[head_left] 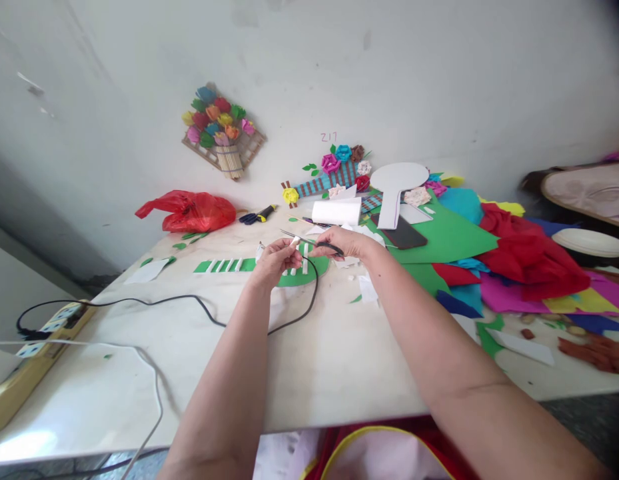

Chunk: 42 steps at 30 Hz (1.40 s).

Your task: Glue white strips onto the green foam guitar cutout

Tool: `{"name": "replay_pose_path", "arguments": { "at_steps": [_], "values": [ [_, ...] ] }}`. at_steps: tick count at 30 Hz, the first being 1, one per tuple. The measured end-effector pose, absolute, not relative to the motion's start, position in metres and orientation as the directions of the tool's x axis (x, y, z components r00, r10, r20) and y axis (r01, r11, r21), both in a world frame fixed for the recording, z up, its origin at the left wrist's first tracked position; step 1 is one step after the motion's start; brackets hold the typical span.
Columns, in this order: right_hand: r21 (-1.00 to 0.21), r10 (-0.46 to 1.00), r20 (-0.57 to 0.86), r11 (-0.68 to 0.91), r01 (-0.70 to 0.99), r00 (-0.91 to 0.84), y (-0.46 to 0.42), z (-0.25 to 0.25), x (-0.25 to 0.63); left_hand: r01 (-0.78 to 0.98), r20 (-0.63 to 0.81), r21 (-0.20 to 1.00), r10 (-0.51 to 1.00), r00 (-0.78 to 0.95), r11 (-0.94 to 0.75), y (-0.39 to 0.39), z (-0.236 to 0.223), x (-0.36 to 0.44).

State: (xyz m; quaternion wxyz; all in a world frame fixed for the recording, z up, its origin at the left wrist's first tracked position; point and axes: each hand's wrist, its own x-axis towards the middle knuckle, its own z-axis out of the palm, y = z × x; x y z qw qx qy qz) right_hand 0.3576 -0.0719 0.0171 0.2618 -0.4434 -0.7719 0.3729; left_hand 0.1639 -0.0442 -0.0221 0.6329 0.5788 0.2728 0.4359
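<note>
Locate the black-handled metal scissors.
Head view, near the centre: the scissors are in the person's right hand, blades pointing left beside the left hand, near the flat green cutout with white strips.

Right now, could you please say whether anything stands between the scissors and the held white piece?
Nothing visible does: the scissors in the right hand lie beside the white piece in the left hand; contact is unclear.

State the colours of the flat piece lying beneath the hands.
The flat piece is green with white strips across it; it shows best in the head view, the only one.
</note>
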Motion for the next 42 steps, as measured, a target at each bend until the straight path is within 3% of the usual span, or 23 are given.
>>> {"name": "replay_pose_path", "arguments": {
  "at_steps": [3,5,9,11,14,21,26,30,36,42],
  "values": [
    [-0.784,0.931,0.068,0.273,0.557,-0.359,-0.069,0.017,0.363,-0.228,0.150,0.973,0.870,0.469,-0.044,-0.045,-0.022,0.165],
    [-0.738,0.982,0.057,0.163,0.654,-0.180,-0.065,0.015,0.369,-0.214,0.144,0.976,0.882,0.449,-0.050,-0.047,-0.020,0.165],
    [-0.450,0.983,0.005,-0.163,0.878,0.185,-0.053,0.007,0.380,-0.229,0.182,0.968,0.920,0.346,-0.105,-0.047,-0.015,0.161],
    [-0.309,0.962,0.040,-0.246,0.919,0.271,-0.049,0.000,0.382,-0.257,0.206,0.956,0.945,0.252,-0.140,-0.045,-0.014,0.156],
    [-0.232,0.949,0.073,-0.283,0.931,0.306,-0.045,-0.010,0.381,-0.302,0.216,0.938,0.968,0.128,-0.169,-0.040,-0.013,0.148],
    [-0.216,0.964,0.011,-0.257,0.942,0.266,-0.045,-0.017,0.381,-0.304,0.164,0.937,0.985,-0.049,-0.171,-0.030,-0.009,0.131],
    [-0.193,0.965,-0.149,-0.242,0.951,0.215,-0.050,-0.005,0.379,-0.242,0.134,0.958,0.986,-0.101,-0.155,-0.024,-0.003,0.111],
    [-0.126,0.973,-0.023,-0.232,0.964,0.231,-0.050,0.006,0.371,-0.252,0.109,0.958,0.986,-0.124,-0.138,-0.023,-0.006,0.093],
    [-0.171,0.984,0.092,-0.136,0.976,0.154,-0.042,0.013,0.345,-0.237,0.082,0.964,0.983,-0.162,-0.120,-0.021,-0.018,0.083],
    [-0.200,0.965,0.173,0.231,0.952,-0.198,-0.032,0.011,0.300,-0.105,0.088,0.989,0.979,-0.185,-0.108,-0.014,-0.021,0.086]
  ]
}}
